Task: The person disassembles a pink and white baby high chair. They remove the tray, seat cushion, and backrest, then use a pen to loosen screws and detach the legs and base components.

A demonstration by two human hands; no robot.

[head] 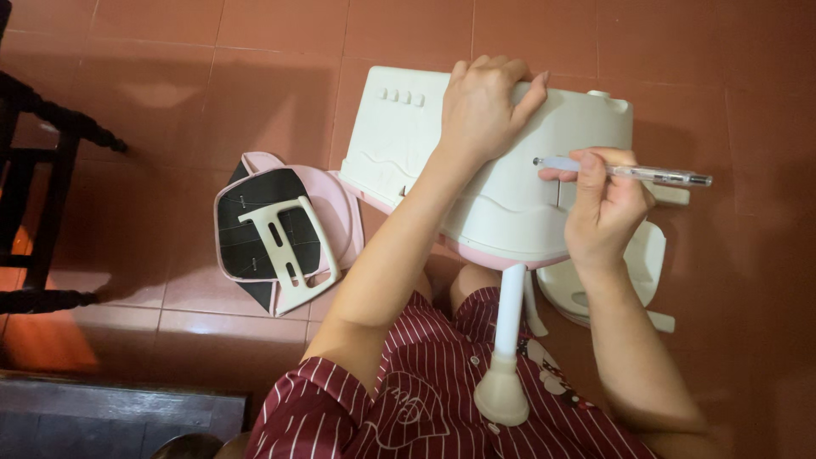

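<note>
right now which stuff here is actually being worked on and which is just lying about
In hand:
- white plastic seat shell, pressed by the left hand
- pen, gripped in the right hand
- white leg jutting from the shell

Lying about:
- pink and black backrest piece on the floor
- dark wooden chair, far left
</note>
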